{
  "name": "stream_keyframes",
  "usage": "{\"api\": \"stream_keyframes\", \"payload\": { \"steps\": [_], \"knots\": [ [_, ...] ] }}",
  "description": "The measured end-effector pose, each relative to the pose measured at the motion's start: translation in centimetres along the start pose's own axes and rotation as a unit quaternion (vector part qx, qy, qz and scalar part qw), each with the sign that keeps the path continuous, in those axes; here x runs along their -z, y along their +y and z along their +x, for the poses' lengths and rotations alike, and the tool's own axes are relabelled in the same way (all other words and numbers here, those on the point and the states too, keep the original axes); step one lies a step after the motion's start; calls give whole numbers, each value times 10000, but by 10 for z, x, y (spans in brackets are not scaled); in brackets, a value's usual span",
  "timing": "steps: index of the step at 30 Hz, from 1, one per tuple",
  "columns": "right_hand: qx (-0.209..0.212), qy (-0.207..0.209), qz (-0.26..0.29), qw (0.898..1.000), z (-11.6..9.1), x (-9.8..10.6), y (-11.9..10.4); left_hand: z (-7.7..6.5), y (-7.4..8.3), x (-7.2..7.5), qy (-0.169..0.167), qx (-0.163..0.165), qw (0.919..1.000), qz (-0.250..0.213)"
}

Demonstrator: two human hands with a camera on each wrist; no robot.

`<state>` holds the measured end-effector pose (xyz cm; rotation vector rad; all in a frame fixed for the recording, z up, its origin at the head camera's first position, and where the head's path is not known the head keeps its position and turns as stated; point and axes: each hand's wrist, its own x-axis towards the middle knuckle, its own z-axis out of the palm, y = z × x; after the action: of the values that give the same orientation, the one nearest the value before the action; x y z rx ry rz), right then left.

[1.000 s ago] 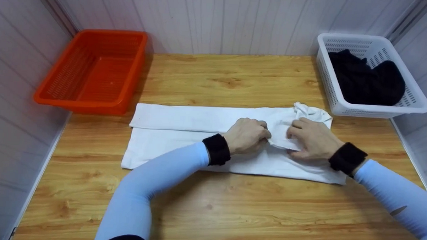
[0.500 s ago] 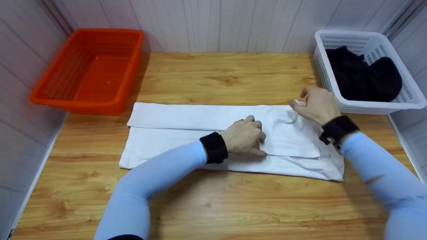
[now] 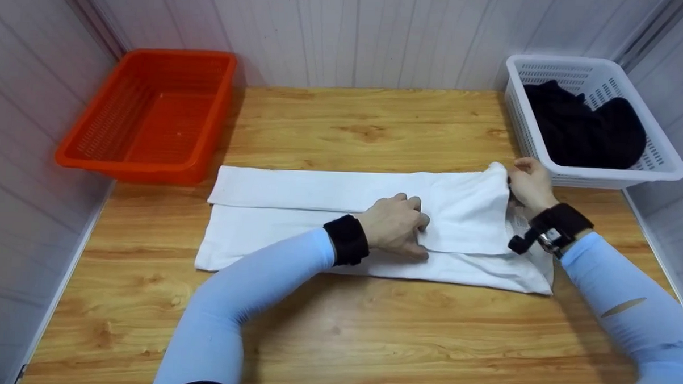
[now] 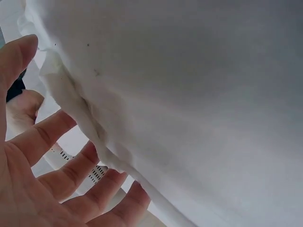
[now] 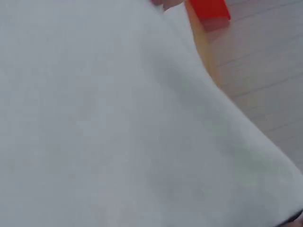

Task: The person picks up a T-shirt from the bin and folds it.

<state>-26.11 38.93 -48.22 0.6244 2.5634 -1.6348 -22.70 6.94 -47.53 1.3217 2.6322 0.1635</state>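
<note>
The white cloth [image 3: 296,187] lies on the surface [image 3: 336,339], in front of the person, spread as a long strip from left to right. As I judge it, the folding is partly done: an upper layer [image 3: 460,219] lies over the lower layer [image 3: 243,228], and at the left part it is flat, with a straight edge. What is left seems to be at the right end, because there the upper layer reaches closer to the person than on the left, its far corner is raised, and the lower layer under it shows creases. The right hand [image 3: 530,184] is at this raised corner, with its grip appearing to pinch the cloth edge. The left hand [image 3: 396,223] rests on the middle of the cloth, its grip released and the fingers spread, touching the fabric without clasping it. Farther away, the orange basket [image 3: 121,165] stands at the back left, and the cloth is not placed in it. At the back right, just beyond the right hand, the white basket [image 3: 620,174] contains black fabric [image 3: 588,129], which is loosely bundled, so it does not look folded.
</note>
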Motion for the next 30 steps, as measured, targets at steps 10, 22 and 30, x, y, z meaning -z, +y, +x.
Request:
{"api": "stream_keyframes", "payload": {
  "steps": [10, 22, 30],
  "knots": [
    [-195, -1011, -57, 9947, -3, 20, 17, 3, 16, -6, 118, -155, 9970, 755],
    [1824, -545, -2870, 9388, 24, 7, 19, 7, 28, -11, 569, -849, 9892, 1046],
    [1490, 27, -2385, 9596, 27, -1, 16, -7, 18, -13, 673, -873, 9891, 972]
  ]
}}
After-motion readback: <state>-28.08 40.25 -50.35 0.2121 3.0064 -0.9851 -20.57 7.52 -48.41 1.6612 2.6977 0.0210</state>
